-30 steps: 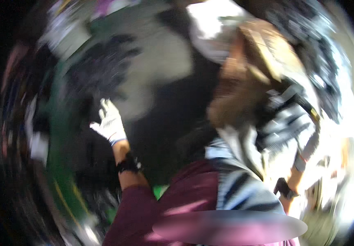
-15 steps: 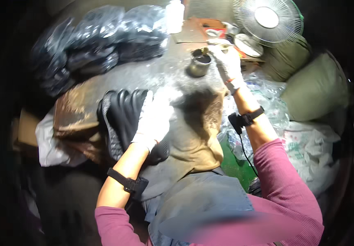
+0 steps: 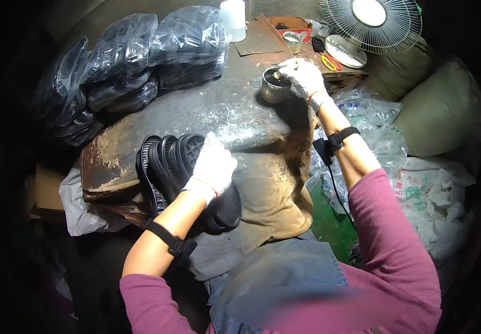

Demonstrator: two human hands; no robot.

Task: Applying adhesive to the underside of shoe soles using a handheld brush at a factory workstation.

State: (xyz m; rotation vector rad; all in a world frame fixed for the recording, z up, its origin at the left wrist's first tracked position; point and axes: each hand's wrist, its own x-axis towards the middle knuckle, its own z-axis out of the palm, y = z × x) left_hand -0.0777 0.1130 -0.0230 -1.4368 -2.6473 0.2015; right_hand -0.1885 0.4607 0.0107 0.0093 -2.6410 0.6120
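Several black shoe soles stand in a leaning row at the near edge of the table. White-gloved, my left hand is closed on the nearest sole, its fingers at the upper part. Farther right, my right hand, also in a white glove, is at the rim of a small metal cup. Its fingers are pinched round a small light-coloured tool whose end reaches into the cup; the glove hides most of it, so its kind cannot be made out.
Plastic-wrapped dark bundles lie at the back left, beside a white bottle. At the back right are a glass cup, yellow-handled scissors, a white round dish and a fan. Sacks and clear plastic flank my right arm.
My right hand has dropped slightly toward the metal cup and now sits at its rim. My left hand stays on the soles. The whole view has shifted a little.
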